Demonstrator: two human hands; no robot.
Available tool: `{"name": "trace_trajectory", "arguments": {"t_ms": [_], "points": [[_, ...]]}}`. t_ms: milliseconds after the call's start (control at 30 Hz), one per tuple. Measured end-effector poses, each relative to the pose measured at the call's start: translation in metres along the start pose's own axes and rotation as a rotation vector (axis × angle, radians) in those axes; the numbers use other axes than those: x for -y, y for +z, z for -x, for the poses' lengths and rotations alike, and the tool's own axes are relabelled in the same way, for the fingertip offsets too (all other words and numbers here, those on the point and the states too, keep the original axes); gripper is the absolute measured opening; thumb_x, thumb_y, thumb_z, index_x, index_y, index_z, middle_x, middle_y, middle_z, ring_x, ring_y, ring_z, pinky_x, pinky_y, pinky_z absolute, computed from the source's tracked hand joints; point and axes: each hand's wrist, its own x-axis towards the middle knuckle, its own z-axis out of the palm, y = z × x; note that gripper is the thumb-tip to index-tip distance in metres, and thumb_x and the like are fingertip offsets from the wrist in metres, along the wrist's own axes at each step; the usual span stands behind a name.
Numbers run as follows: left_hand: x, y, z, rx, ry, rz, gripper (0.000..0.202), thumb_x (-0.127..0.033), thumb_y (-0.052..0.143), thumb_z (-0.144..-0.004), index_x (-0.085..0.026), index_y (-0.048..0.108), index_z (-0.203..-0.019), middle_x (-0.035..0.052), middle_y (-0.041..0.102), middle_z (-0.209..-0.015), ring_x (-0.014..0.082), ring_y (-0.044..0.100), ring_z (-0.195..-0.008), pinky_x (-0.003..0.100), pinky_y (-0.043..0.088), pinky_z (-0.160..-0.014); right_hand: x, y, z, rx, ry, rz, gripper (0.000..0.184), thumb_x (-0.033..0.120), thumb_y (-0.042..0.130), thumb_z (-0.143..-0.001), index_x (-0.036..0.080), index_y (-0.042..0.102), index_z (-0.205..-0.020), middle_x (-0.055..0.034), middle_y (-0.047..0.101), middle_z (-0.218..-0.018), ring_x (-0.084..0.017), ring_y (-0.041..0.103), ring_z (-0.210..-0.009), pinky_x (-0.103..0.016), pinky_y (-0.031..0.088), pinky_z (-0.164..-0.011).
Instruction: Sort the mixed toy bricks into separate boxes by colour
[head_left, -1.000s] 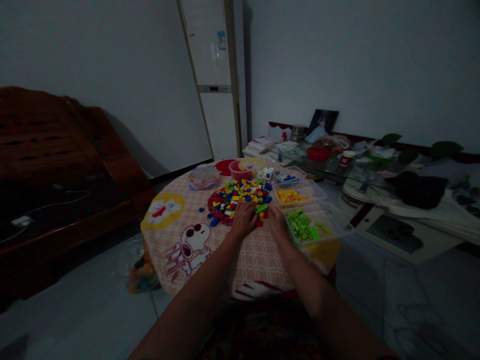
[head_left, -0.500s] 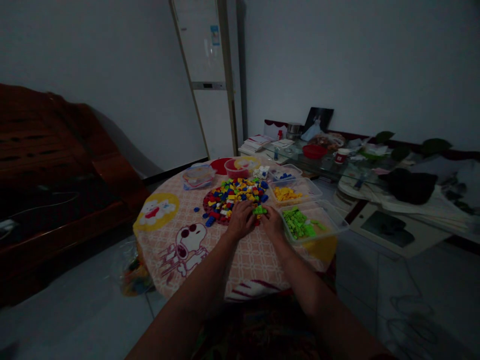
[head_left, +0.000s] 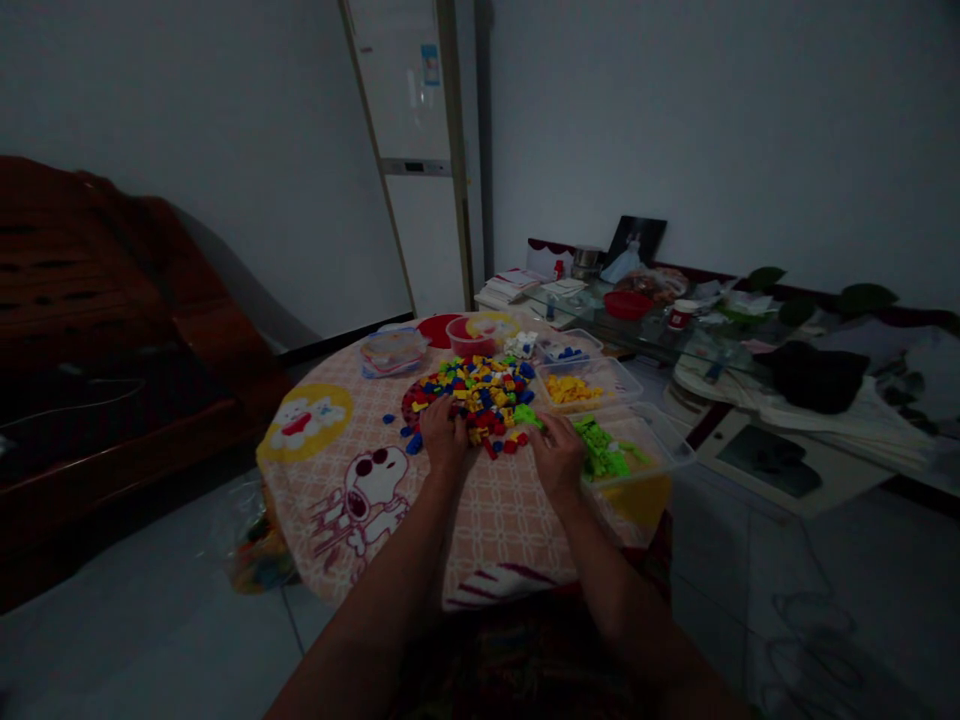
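Observation:
A heap of red, yellow, blue and green toy bricks [head_left: 480, 390] lies on a round table covered with a cartoon-dog cloth [head_left: 360, 480]. My left hand [head_left: 442, 432] rests at the heap's near left edge with its fingers curled down onto the bricks; what they grip is hidden. My right hand [head_left: 559, 452] sits at the heap's near right corner, right beside a clear tub of green bricks [head_left: 660, 445], its fingers pinched on a green brick [head_left: 526, 413].
Behind the green tub stand a tub of yellow bricks [head_left: 577, 385], one with blue bricks [head_left: 570, 350], a red bowl [head_left: 472, 335] and a lidded clear box [head_left: 391, 350]. A cluttered glass table [head_left: 675, 330] is on the right, a wooden sofa [head_left: 97, 330] on the left.
My left hand has slid left along the heap's near edge. My right hand has drawn back to the right, toward the green tub, with the green brick. The view shifted slightly.

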Motion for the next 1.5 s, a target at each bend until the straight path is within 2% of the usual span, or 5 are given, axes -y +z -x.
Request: {"name": "trace_trajectory", "arguments": {"t_ms": [267,433,733,967,1500], "points": [[0.002,-0.003,-0.001,-0.008,-0.148,0.002,0.044,-0.013,0.048,-0.084,-0.018,0.068,-0.123,0.0153,0.07,-0.127,0.0315,0.061,-0.125,0.051,0.043,-0.113,-0.034,-0.085,-0.028,-0.15,0.065,0.372,0.03,0.035,0.055,-0.09,0.016,0.078,-0.097,-0.0133,0.075,-0.093,-0.025,0.063,-0.079,-0.038,0.05,-0.08],[0.002,-0.001,-0.003,-0.025,-0.18,0.038,0.04,-0.012,0.051,-0.08,-0.017,0.069,-0.115,0.0148,0.071,-0.126,0.0302,0.062,-0.122,0.048,0.043,-0.113,-0.051,-0.101,-0.023,-0.034,0.153,0.63,0.029,0.027,0.057,-0.088,0.013,0.077,-0.104,-0.0148,0.073,-0.095,-0.026,0.063,-0.087,-0.036,0.048,-0.082],[0.003,-0.002,-0.003,-0.012,-0.222,0.029,0.039,-0.01,0.052,-0.079,-0.018,0.072,-0.112,0.0141,0.071,-0.125,0.0305,0.061,-0.123,0.048,0.041,-0.114,-0.008,-0.027,-0.006,0.153,-0.116,0.303,0.033,0.019,0.045,-0.098,0.017,0.076,-0.107,-0.0129,0.075,-0.104,-0.024,0.066,-0.099,-0.036,0.051,-0.095],[0.003,-0.002,-0.001,-0.007,-0.197,0.023,0.038,-0.01,0.05,-0.08,-0.018,0.072,-0.11,0.0144,0.071,-0.125,0.0301,0.061,-0.123,0.048,0.042,-0.114,0.008,0.026,-0.021,0.525,0.062,0.481,0.045,0.012,0.041,-0.1,0.015,0.068,-0.136,-0.0151,0.072,-0.126,-0.023,0.065,-0.117,-0.029,0.046,-0.102],[0.011,0.005,0.0,-0.041,-0.178,0.076,0.039,-0.01,0.05,-0.076,-0.019,0.073,-0.106,0.0143,0.072,-0.121,0.0315,0.064,-0.119,0.051,0.045,-0.112,-0.012,0.055,-0.049,0.592,0.261,0.597,0.029,0.012,0.053,-0.092,0.02,0.075,-0.109,-0.0108,0.079,-0.105,-0.022,0.073,-0.099,-0.026,0.047,-0.081]]}}
